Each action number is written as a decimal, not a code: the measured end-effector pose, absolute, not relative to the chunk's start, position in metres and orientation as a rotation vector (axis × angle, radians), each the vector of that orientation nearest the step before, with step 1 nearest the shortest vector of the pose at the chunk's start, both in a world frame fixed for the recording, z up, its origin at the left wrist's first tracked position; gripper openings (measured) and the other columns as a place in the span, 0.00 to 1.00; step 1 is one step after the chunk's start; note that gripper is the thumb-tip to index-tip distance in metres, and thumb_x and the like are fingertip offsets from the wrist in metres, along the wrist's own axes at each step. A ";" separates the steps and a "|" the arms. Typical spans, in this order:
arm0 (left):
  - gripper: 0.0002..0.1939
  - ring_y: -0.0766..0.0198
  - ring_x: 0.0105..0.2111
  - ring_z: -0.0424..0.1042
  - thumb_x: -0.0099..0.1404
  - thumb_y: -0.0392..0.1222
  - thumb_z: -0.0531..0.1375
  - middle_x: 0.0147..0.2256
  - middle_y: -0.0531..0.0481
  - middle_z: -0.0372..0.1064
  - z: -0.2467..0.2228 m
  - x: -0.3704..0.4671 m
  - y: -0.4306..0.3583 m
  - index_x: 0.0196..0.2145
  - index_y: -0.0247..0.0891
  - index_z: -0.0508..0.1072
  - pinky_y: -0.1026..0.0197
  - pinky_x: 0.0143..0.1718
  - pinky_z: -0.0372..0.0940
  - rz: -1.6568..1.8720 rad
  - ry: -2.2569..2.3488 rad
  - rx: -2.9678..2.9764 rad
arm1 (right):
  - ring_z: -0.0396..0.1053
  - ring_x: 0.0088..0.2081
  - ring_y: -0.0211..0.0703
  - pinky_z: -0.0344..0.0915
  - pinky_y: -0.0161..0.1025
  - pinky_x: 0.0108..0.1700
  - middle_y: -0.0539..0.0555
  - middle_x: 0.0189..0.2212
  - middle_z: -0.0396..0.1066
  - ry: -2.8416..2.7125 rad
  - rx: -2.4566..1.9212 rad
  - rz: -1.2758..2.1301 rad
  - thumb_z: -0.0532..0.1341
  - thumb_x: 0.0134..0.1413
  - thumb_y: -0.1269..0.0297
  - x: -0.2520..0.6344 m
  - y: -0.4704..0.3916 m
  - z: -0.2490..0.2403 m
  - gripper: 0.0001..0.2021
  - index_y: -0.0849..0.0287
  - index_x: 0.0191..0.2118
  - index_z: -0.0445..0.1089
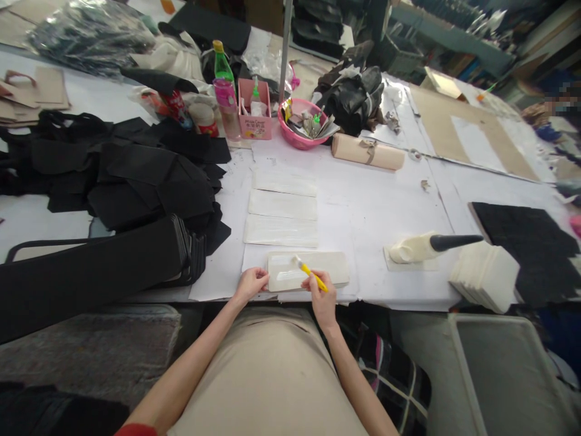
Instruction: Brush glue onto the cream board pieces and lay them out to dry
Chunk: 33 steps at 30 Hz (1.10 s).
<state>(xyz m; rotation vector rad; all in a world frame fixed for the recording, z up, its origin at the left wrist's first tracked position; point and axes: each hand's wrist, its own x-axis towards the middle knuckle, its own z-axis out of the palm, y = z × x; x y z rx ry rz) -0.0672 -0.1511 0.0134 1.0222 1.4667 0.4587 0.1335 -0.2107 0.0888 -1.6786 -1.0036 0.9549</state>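
Note:
In my right hand (323,297) is a brush with a yellow handle (314,276). Its pale bristles touch a stack of off-white rectangular pieces (333,266) at the table's near edge. A wet, shiny streak shows on the top piece. My left hand (252,283) has its fingers closed at the left end of that stack, thumb and forefinger by the edge; whether they pinch the top piece is too small to tell. Beyond the stack, several off-white strips (282,204) lie in a column on white paper, glossy on top.
Black cut pieces (131,175) are heaped at left. A cream bottle with a dark nozzle (417,248) lies at right beside stacked off-white pieces (483,275) and a black stack (521,242). Behind stand a pink basket (299,140), a pink box (255,127) and a rolled beige sheet (349,150).

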 end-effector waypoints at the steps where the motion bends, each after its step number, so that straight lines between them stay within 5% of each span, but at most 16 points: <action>1: 0.06 0.64 0.18 0.69 0.51 0.41 0.60 0.17 0.52 0.69 0.013 -0.068 -0.151 0.25 0.35 0.69 0.66 0.18 0.59 0.449 1.470 1.030 | 0.73 0.29 0.40 0.70 0.37 0.35 0.50 0.26 0.72 -1.043 -1.634 1.036 0.55 0.61 0.53 0.122 -0.209 0.088 0.13 0.57 0.41 0.65; 6: 0.07 0.64 0.19 0.71 0.53 0.44 0.58 0.18 0.52 0.71 0.007 -0.067 -0.153 0.26 0.36 0.69 0.66 0.20 0.60 0.423 1.514 1.119 | 0.74 0.28 0.40 0.70 0.36 0.32 0.49 0.25 0.73 -1.051 -1.587 1.143 0.56 0.60 0.53 0.108 -0.201 0.071 0.13 0.58 0.40 0.66; 17: 0.09 0.63 0.20 0.71 0.53 0.45 0.57 0.18 0.51 0.72 0.010 -0.063 -0.157 0.26 0.37 0.71 0.66 0.19 0.58 0.395 1.591 1.159 | 0.74 0.27 0.42 0.71 0.39 0.33 0.51 0.26 0.73 -0.703 -1.839 0.511 0.58 0.56 0.52 0.247 -0.215 0.069 0.15 0.60 0.40 0.65; 26: 0.09 0.64 0.18 0.70 0.49 0.45 0.61 0.18 0.52 0.70 0.019 -0.064 -0.152 0.24 0.36 0.69 0.66 0.17 0.59 0.450 1.501 0.974 | 0.73 0.30 0.40 0.69 0.36 0.35 0.50 0.27 0.73 -1.143 -1.621 0.997 0.53 0.64 0.58 0.141 -0.222 0.086 0.11 0.58 0.44 0.65; 33: 0.08 0.65 0.17 0.68 0.49 0.43 0.62 0.17 0.53 0.69 0.024 -0.063 -0.151 0.24 0.36 0.69 0.67 0.17 0.59 0.475 1.469 0.935 | 0.72 0.36 0.44 0.65 0.38 0.39 0.56 0.35 0.74 -2.084 -1.514 0.701 0.52 0.65 0.64 0.118 -0.200 0.080 0.11 0.57 0.46 0.69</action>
